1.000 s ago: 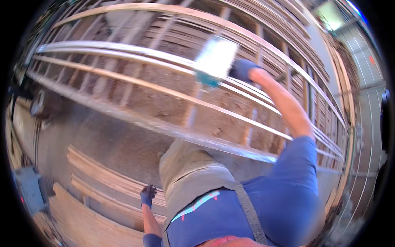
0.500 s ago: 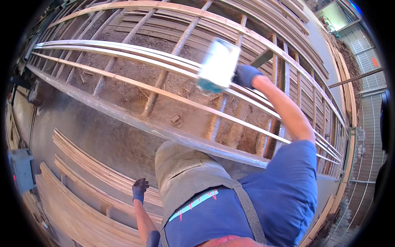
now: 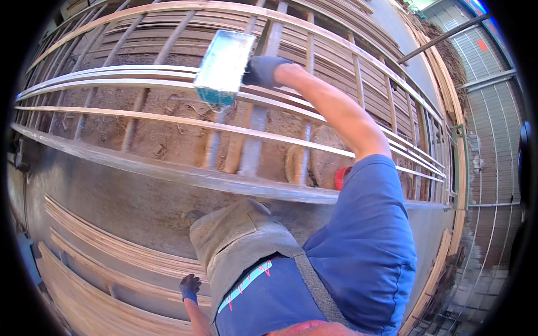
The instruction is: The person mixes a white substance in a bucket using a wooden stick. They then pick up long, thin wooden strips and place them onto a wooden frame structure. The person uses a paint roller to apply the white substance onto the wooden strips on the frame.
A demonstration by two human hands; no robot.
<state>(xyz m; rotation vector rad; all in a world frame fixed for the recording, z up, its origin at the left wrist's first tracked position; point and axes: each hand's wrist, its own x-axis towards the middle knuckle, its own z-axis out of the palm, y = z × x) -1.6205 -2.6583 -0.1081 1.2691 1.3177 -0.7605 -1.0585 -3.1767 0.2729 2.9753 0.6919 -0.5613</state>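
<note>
Flat, teal-edged rectangular board (image 3: 223,68), tilted.

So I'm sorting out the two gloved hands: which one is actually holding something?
The right hand, raised in a dark glove, grips the flat rectangular teal-edged tool; the left hand hangs low and empty.

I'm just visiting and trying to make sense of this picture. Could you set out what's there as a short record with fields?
Place: a workshop with long wooden slat frames and stacked thin boards
Right hand: gloved, arm stretched out, holding a pale rectangular tray over the frames
Left hand: gloved, hanging low, holding nothing that shows
Clothing: blue shirt, grey apron
Under the frames: brown, rough ground
Right edge: a corrugated wall
</note>
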